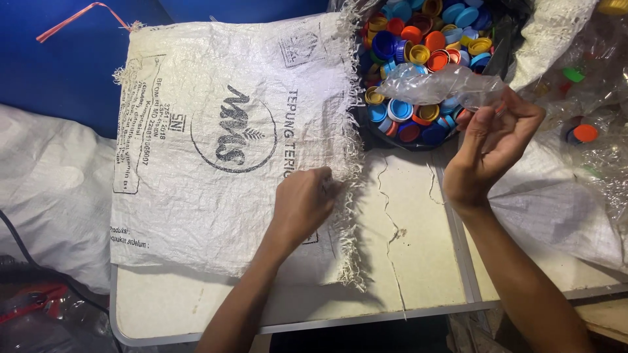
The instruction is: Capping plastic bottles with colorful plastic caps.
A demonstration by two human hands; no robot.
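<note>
Fingers [487, 124] of right hand [490, 153] pinch one clear wrapper [445, 84]; left hand [304, 202] curled on one sack [222, 137].

White woven sack [216, 131] flat on table, dark round emblem [233, 129] mid-face, boxed print left.

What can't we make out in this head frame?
- Left hand: fingers curl into the sack's frayed edge, so the grip is hidden.
- Tub of bottle caps: cut off by the top edge and partly covered by the clear plastic wrap in the right hand.
</note>
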